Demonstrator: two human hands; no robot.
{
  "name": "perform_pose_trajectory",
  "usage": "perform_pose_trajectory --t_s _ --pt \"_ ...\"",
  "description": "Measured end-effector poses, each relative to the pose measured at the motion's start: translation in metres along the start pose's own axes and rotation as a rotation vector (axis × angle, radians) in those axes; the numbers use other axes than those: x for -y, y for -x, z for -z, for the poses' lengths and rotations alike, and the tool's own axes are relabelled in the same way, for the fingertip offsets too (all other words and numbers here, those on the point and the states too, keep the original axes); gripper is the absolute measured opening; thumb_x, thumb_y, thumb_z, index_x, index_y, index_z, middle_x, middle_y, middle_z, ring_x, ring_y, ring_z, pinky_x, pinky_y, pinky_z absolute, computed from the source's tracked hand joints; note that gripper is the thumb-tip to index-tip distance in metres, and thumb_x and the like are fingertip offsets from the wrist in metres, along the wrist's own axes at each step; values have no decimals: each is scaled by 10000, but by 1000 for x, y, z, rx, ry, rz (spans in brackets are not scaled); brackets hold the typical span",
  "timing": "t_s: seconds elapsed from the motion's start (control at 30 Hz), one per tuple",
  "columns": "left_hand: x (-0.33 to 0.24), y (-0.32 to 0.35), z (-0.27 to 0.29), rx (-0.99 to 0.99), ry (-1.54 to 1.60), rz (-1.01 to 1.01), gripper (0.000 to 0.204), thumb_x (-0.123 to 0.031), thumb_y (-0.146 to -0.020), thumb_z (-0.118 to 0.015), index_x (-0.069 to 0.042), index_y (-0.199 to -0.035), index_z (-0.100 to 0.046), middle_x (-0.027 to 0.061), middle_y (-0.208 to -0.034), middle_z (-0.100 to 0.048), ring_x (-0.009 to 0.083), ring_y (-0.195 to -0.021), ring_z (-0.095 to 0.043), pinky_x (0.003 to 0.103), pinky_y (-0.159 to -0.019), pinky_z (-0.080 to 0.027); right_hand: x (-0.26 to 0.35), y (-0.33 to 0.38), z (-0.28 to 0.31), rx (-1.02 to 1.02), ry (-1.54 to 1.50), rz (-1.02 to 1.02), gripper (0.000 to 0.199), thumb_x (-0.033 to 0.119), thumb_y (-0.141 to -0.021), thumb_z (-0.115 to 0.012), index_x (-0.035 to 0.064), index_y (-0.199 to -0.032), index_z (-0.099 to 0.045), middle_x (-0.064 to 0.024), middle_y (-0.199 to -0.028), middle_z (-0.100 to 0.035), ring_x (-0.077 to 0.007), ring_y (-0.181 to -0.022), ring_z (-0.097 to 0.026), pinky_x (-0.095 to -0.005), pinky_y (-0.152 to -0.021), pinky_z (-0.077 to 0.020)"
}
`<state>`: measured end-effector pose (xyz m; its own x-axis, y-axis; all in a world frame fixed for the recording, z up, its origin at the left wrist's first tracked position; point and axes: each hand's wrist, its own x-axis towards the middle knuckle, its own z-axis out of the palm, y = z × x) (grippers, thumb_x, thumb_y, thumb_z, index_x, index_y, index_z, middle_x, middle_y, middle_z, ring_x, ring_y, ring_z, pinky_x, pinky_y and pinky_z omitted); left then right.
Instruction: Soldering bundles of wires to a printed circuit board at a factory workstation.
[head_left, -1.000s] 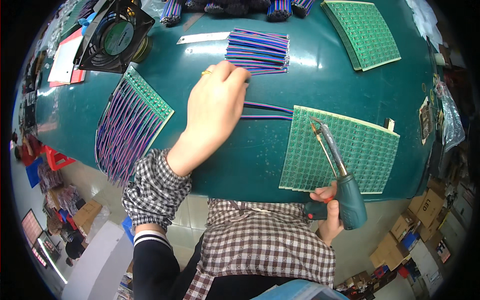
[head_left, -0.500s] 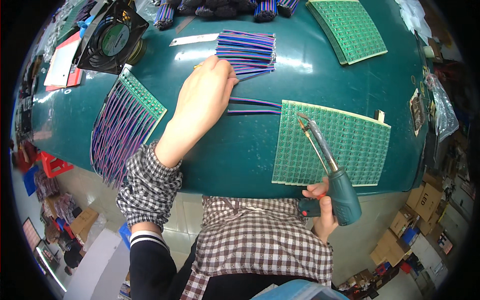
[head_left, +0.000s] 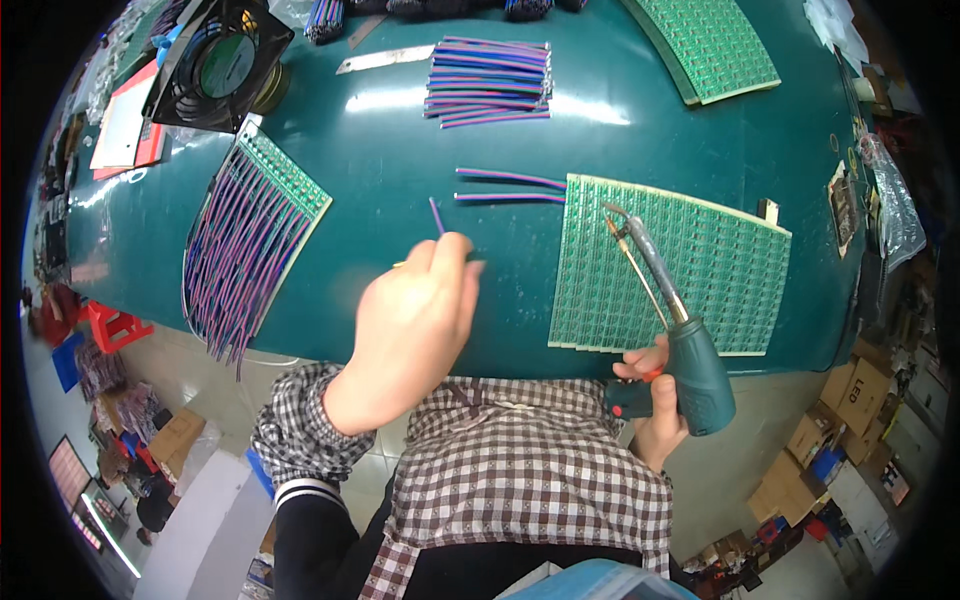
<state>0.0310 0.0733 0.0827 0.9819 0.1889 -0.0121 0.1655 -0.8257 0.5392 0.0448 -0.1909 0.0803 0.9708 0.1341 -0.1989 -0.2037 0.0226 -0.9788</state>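
My left hand (head_left: 415,310) is closed on a short purple-blue ribbon wire (head_left: 436,215), whose end sticks out past the fingers. In my right hand (head_left: 660,405) is a green soldering gun (head_left: 700,375), held by its handle near the table's front edge. The gun's tip is over a green circuit board panel (head_left: 675,275) on the right. Two ribbon wires (head_left: 510,197) lie side by side and reach the panel's left edge. A pile of cut ribbon wires (head_left: 488,82) lies farther back. To the left rests another board strip (head_left: 285,175) with many wires (head_left: 240,255) attached along it.
A black fan (head_left: 225,65) stands at the far left beside a red and white pad (head_left: 125,130). A metal ruler (head_left: 385,60) lies by the wire pile. More stacked panels (head_left: 715,45) sit at the back right, with a plastic bag (head_left: 893,215) at the right edge.
My left hand has come back from the wire pile toward me, now with a wire in it. My right hand still holds the soldering gun over the panel.
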Motion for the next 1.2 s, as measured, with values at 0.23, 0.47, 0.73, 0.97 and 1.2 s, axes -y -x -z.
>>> perform_pose_trajectory --t_s 0.23,0.47,0.73,0.97,1.2 --pt "30 -20 17 60 87 -325 268 -18 -773 -729 -48 -1032 -665 88 -977 -622 301 -908 -611 385 -798 -482 -1 7 5 -43 87 33 532 303 -966 -637 -98 -1290 -509 -151 -992 -612 -270 -951 -644 -390 -774 -625" --pt "39 -43 -4 289 149 -452 145 -96 -798 -723 -70 -857 -593 60 -931 -543 274 -920 -542 374 -793 -430 -3 10 7 13 72 42 532 304 -970 -631 -101 -1289 -502 -153 -1004 -609 -271 -961 -643 -383 -771 -628" --pt "17 -41 -26 -32 127 -458 259 29 -787 -667 -29 -1039 -673 80 -899 -636 255 -798 -641 339 -667 -524 -3 8 8 -26 -5 -8 575 260 -927 -691 -125 -1303 -489 -162 -996 -634 -281 -988 -642 -410 -814 -609" --pt "8 -48 -47 -148 25 -531 374 15 -718 -660 6 -1091 -676 97 -995 -625 246 -839 -646 338 -697 -534 -2 5 5 -32 89 -11 629 356 -929 -681 -119 -1294 -488 -185 -1031 -619 -311 -970 -668 -378 -752 -642" --pt "11 -52 -56 -199 46 -547 348 9 -713 -658 29 -1059 -680 106 -1007 -629 243 -861 -640 337 -740 -539 0 6 2 -35 119 -67 660 377 -922 -688 -111 -1316 -484 -207 -1091 -620 -340 -1003 -677 -394 -776 -638"
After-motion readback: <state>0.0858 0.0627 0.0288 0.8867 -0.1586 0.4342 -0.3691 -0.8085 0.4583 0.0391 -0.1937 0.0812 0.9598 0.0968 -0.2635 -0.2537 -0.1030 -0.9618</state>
